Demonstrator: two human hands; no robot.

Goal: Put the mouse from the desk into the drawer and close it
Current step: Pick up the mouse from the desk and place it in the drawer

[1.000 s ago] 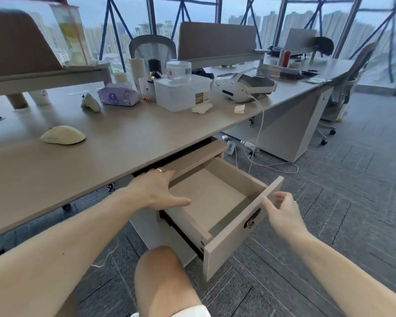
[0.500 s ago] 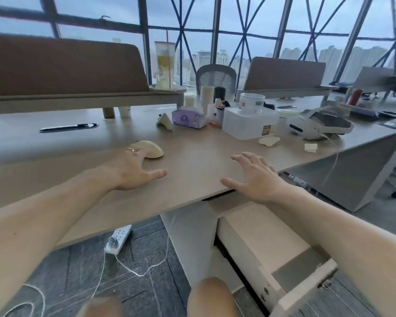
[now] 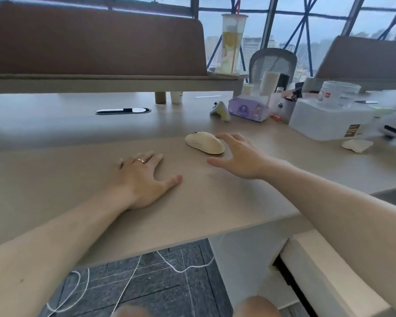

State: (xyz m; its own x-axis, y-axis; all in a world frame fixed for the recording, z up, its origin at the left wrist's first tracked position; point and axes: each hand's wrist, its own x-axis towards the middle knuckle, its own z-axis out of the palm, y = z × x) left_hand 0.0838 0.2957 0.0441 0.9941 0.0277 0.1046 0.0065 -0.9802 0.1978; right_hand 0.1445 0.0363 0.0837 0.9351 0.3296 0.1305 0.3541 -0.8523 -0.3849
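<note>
A cream-coloured mouse lies on the beige desk. My right hand hovers just to its right, fingers spread, fingertips at or almost at the mouse's right end, holding nothing. My left hand rests flat on the desk to the lower left of the mouse, a ring on one finger, apart from the mouse. The open drawer shows only as a pale side wall at the bottom right, partly hidden by my right forearm.
Behind the mouse stand a purple tissue pack, a white storage box with a clear tub on top, and a tall drink cup on the divider shelf. A crumpled tissue lies at right. White cable runs over the floor.
My view has swung left and down toward the desk. My right hand has moved from the desk's front edge up to the mouse. My left hand has slid off to the mouse's lower left.
</note>
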